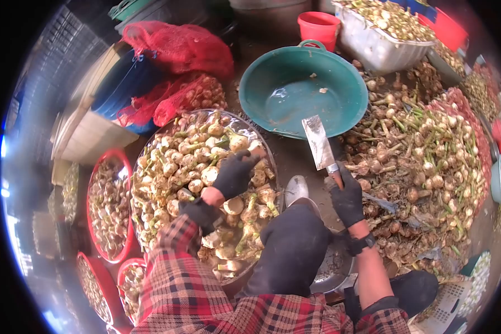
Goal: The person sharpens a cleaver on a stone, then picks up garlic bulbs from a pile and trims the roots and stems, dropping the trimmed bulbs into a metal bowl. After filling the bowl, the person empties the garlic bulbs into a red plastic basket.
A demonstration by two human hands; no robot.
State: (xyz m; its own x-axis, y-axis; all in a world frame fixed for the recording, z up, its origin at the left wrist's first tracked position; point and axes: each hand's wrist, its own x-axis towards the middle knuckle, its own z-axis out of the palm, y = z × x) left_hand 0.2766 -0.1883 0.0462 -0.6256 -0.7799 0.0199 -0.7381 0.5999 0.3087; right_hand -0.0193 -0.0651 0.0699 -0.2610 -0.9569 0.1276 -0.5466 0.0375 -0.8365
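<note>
- Head view: we are gripping the cleaver (319,146) by its handle in our gloved right hand (348,197), fist clenched, blade pointing up and away over the bare floor between the heaps.
- We are reaching our gloved left hand (235,173) onto the garlic bulbs (189,161) at the far right side of the round tray (142,153). The fingers are curling down among them, but we cannot tell whether they are closing round a bulb.
- We are judging the trimming as well under way. The tray is heaped with short-cut bulbs, and the red baskets (88,217) along the floor's left edge are also holding garlic.
- We are seeing plenty left: the stalked pile (428,167) at our right, touching the cleaver hand, is large, with green stems and roots on.
- The green basin (295,94) just beyond the blade is holding only a few scraps.
- We are crouching with one knee (292,245) between the tray and the pile.
- Further out, red mesh sacks (178,47) are lying at the far left. A red bucket (317,25) and a white crate (373,50) of garlic are standing at the far edge.
</note>
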